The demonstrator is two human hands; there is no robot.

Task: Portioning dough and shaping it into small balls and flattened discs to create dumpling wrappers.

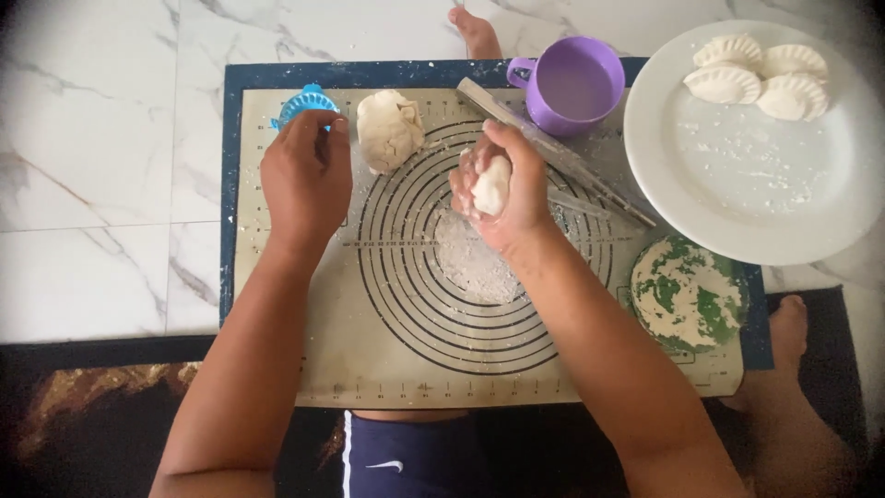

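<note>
1. A small white lump of dough [491,185] is held in the right hand [502,189], at the centre of the frame; its fingers are curled closely around the lump, above the baking mat [304,360].
2. A blue dumpling press [305,101] is touched by the left hand [305,175] at the upper left of the mat; the fingers are bent over its edge, but whether it is actually gripped cannot be told.
3. A larger mound of dough [389,130] is seen just beside the left hand, and a clear rolling pin [553,152] lies slanted behind the right hand.
4. A purple mug [573,85] stands at the upper centre, a white plate [737,184] with four shaped dumplings [758,76] at the upper right, and a floured green dish [687,293] at the lower right.
5. It is judged that the lump could stick to the palm or tear if it is squeezed too hard, as little flour is seen on it.
6. The mug could be knocked over by the right forearm, since it stands near the rolling pin.
</note>
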